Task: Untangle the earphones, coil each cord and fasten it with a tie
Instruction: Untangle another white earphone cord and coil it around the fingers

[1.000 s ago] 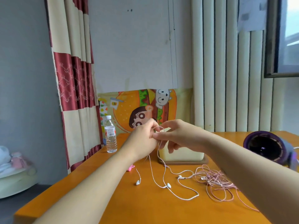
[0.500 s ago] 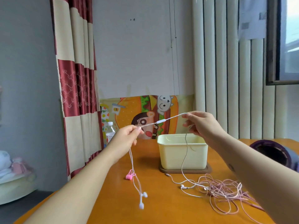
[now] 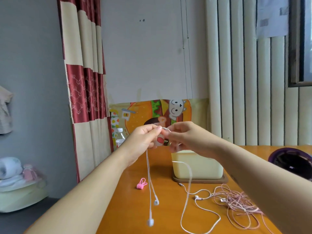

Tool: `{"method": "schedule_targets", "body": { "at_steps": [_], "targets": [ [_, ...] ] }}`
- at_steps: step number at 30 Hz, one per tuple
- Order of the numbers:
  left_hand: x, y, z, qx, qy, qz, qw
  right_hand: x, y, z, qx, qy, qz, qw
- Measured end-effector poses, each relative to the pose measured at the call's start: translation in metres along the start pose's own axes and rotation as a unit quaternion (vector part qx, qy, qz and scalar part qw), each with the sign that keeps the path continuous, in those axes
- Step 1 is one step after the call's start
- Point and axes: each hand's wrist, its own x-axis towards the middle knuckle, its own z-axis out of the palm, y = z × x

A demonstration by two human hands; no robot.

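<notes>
Above the orange table [image 3: 128,208], both hands met in mid-air in front of a cartoon burger poster [image 3: 143,114]. The left hand [image 3: 143,141] pinched the white earphone cord [image 3: 189,174] between thumb and fingertips, and the right hand [image 3: 187,139] pinched the same cord just beside it, with a short arc of wire showing between them. From the left hand two thin strands hung straight down, each ending in a white earbud [image 3: 150,222]; both buds dangled near the table's front edge. From under the right hand the rest of the cord dropped in a long loop onto the tabletop and ran toward a tangle of pink earphones [image 3: 236,205] lying to the right.

No writing on the poster could be read. A clear water bottle [image 3: 120,137] stood at the table's back left; its label was too blurred to read. A sheet of paper [image 3: 271,17] pinned high on the blinds carried marks too faint to make out.

A cream plastic tub [image 3: 197,168] sat on a brown mat [image 3: 199,180] behind the right wrist; its inside was hidden. A small bunch of pink ties [image 3: 141,183] lay on the table left of the hanging strands. A purple round object [image 3: 290,161] sat at the right edge, its opening dark.
</notes>
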Motion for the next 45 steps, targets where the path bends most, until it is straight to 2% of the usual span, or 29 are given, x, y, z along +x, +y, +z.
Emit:
{"method": "schedule_targets", "body": {
  "at_steps": [3, 6, 9, 11, 17, 23, 25, 27, 28, 30, 31, 34, 37, 39, 42, 44, 45],
  "targets": [
    [-0.003, 0.002, -0.009, -0.027, -0.003, -0.018, 0.999, 0.002, -0.002, -0.009, 0.037, 0.047, -0.012, 0.998],
    [-0.006, 0.003, -0.018, -0.088, -0.022, -0.05, 0.995, 0.01, 0.006, -0.026, 0.07, 0.128, -0.01, 0.989],
    [-0.007, 0.01, -0.02, -0.155, -0.033, -0.062, 0.985, 0.017, 0.021, -0.042, 0.051, 0.199, 0.026, 0.978],
    [-0.007, 0.013, -0.02, -0.192, -0.049, -0.066, 0.978, 0.02, 0.036, -0.049, 0.026, 0.211, 0.064, 0.975],
    [-0.001, 0.014, -0.008, -0.342, -0.09, -0.049, 0.934, 0.026, 0.1, -0.03, -0.035, 0.169, 0.166, 0.971],
    [0.006, -0.005, 0.019, -0.369, -0.076, -0.053, 0.925, 0.024, 0.143, 0.005, -0.099, 0.03, 0.253, 0.962],
    [0.009, -0.011, 0.022, -0.355, -0.084, -0.062, 0.929, 0.025, 0.142, 0.008, -0.118, 0.046, 0.198, 0.972],
    [0.013, -0.022, 0.025, -0.351, -0.096, -0.082, 0.928, 0.026, 0.129, 0.007, -0.012, 0.151, 0.076, 0.986],
    [0.014, -0.027, 0.026, -0.353, -0.101, -0.094, 0.926, 0.025, 0.117, 0.004, 0.074, 0.194, 0.014, 0.978],
    [0.016, -0.038, 0.028, -0.362, -0.108, -0.118, 0.919, 0.025, 0.095, -0.003, 0.179, 0.195, -0.058, 0.963],
    [0.017, -0.042, 0.03, -0.365, -0.11, -0.127, 0.916, 0.024, 0.086, -0.005, 0.184, 0.167, -0.066, 0.966],
    [0.022, -0.057, 0.035, -0.378, -0.116, -0.149, 0.906, 0.024, 0.083, -0.006, 0.112, 0.051, -0.002, 0.992],
    [0.028, -0.072, 0.041, -0.408, -0.135, -0.168, 0.887, 0.025, 0.102, -0.004, 0.192, -0.054, 0.061, 0.978],
    [0.033, -0.081, 0.045, -0.458, -0.134, -0.18, 0.86, 0.028, 0.12, -0.004, 0.256, -0.059, 0.075, 0.962],
    [0.043, -0.092, 0.053, -0.55, -0.101, -0.179, 0.809, 0.035, 0.144, 0.0, 0.295, -0.014, 0.115, 0.948],
    [0.052, -0.103, 0.059, -0.596, -0.051, -0.168, 0.784, 0.039, 0.16, 0.006, 0.268, 0.011, 0.132, 0.954],
    [0.057, -0.111, 0.064, -0.608, -0.022, -0.164, 0.776, 0.041, 0.167, 0.008, 0.221, 0.018, 0.139, 0.965]
  ]
}}
